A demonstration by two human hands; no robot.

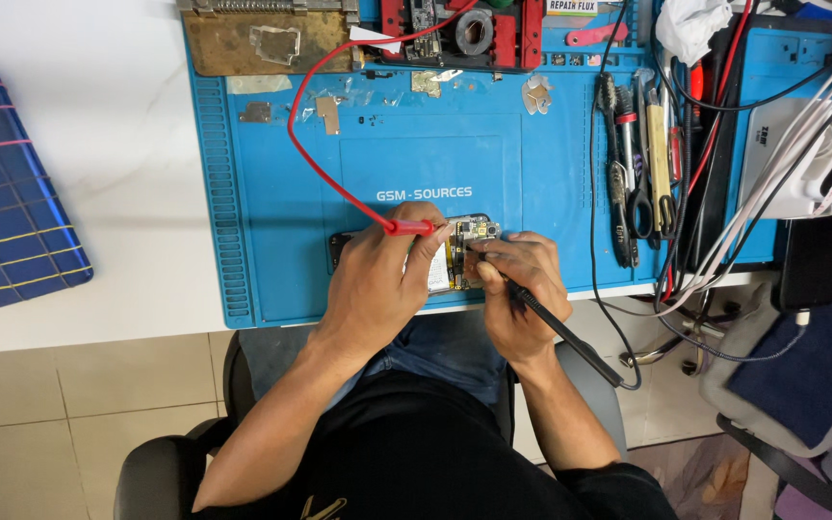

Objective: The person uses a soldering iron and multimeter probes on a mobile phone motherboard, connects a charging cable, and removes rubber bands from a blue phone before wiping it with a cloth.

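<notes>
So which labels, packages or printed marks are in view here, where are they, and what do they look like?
White label: top edge of the mat, a small rectangle with dark print.
White print on blue mat: mid-mat, above the hands, one short line.
White box: right side under cables, rectangular, small dark mark.

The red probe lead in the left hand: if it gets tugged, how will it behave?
The red probe lead is probably floppy and light: it loops loosely over the blue mat. A tug would likely drag that slack across the small loose parts lying near it. The left hand pinches its stiff tip against the opened phone.
</notes>
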